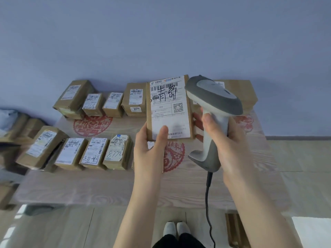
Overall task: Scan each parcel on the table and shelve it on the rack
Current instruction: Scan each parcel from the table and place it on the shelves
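Observation:
My left hand (150,149) holds a brown cardboard parcel (169,108) upright above the table, its white shipping label with a barcode and QR code facing me. My right hand (223,138) grips the handle of a grey and white barcode scanner (213,97), whose head sits just right of the parcel's top edge. The scanner's black cable (207,194) hangs down toward the floor. The fingertips of my left hand show past the parcel's right edge.
Several labelled cardboard parcels lie in two rows on the wooden table (107,187): a far row (100,102) by the wall and a near row (80,153) at left. A larger box (241,93) sits behind the scanner. More boxes (19,127) stand at far left.

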